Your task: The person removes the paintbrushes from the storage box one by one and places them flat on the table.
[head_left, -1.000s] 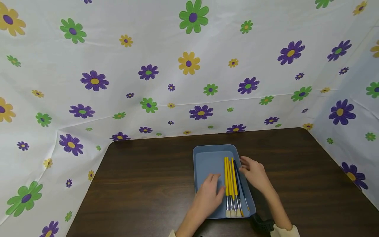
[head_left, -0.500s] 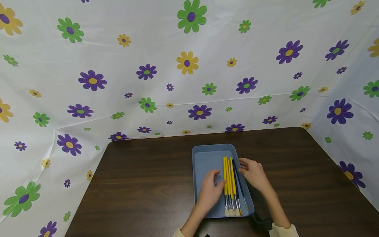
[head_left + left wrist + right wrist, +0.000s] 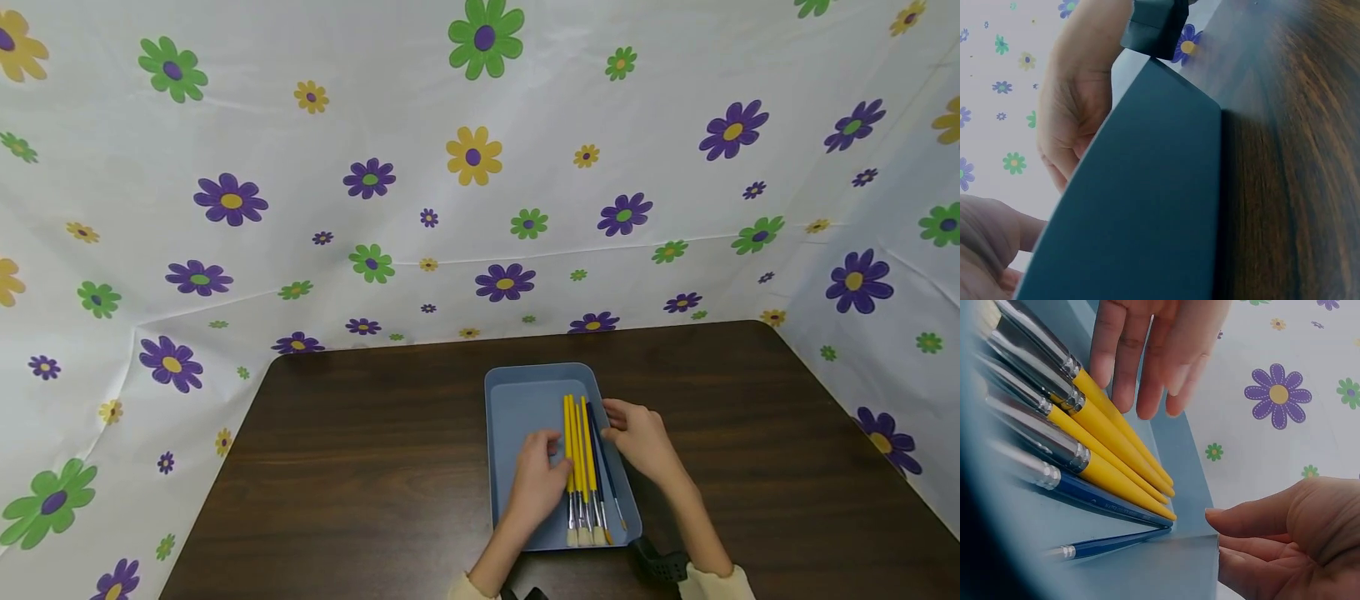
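A shallow blue-grey tray (image 3: 517, 400) lies on the brown table. Along its right half rest several yellow-handled paintbrushes (image 3: 576, 442) with pale bristles toward the near edge. To their right lie a dark blue brush (image 3: 1116, 505) and a thinner blue brush (image 3: 1119, 544). My left hand (image 3: 536, 483) is over the tray, its thumb right at the leftmost yellow brush. In the right wrist view its fingers (image 3: 1129, 362) hang fairly straight beside the yellow handles. My right hand (image 3: 641, 442) is at the tray's right rim, thumb over the edge and loosely bent fingers outside the wall.
A white flower-patterned cloth (image 3: 420, 108) stands behind the table and along its sides. Dark wood tabletop (image 3: 375, 433) surrounds the tray. A black wrist-worn device (image 3: 663, 562) sits by the tray's near right corner.
My left hand has shifted slightly right, closer to the yellow brushes, its fingers bending more. My right hand stays at the rim. Tray and brushes look the same; the head view has shifted a little.
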`<action>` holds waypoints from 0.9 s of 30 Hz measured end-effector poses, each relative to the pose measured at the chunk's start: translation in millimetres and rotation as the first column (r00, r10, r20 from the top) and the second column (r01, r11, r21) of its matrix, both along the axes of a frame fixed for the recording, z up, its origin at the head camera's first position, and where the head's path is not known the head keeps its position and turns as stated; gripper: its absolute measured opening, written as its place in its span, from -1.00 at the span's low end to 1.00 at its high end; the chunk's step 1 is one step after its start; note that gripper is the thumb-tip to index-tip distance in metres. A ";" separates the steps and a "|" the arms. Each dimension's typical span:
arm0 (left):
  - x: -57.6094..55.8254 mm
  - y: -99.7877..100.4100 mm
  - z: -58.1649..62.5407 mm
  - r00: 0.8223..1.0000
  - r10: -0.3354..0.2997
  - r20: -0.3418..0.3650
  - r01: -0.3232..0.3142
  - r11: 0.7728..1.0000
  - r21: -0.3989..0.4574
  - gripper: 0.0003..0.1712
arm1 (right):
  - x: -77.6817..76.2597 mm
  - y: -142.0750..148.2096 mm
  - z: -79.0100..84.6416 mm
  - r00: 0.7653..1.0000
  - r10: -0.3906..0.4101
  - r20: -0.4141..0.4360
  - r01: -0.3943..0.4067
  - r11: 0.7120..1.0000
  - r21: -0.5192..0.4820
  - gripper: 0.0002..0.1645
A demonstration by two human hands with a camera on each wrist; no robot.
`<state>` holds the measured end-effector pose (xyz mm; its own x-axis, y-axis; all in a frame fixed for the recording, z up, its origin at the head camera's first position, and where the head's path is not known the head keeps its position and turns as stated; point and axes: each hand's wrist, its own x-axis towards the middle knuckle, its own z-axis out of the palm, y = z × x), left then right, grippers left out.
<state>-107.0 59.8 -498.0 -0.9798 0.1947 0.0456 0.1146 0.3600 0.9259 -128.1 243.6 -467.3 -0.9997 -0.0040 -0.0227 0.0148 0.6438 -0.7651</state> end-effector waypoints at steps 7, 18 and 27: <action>-2.6 2.9 -2.5 0.999 0.031 0.032 -0.030 0.999 -0.019 -0.52 | 0.0 0.6 -1.1 1.000 0.002 0.006 -0.002 1.000 -0.009 -0.45; -3.4 1.6 -3.4 0.999 0.031 0.034 -0.030 0.999 -0.029 -0.47 | 0.3 -0.1 -0.8 1.000 0.002 0.001 -0.002 1.000 -0.013 -0.45; -2.6 3.1 -4.0 0.999 -0.002 0.047 0.004 0.999 -0.047 -0.38 | 1.2 -0.5 -1.9 1.000 0.002 -0.020 -0.002 1.000 -0.002 -0.46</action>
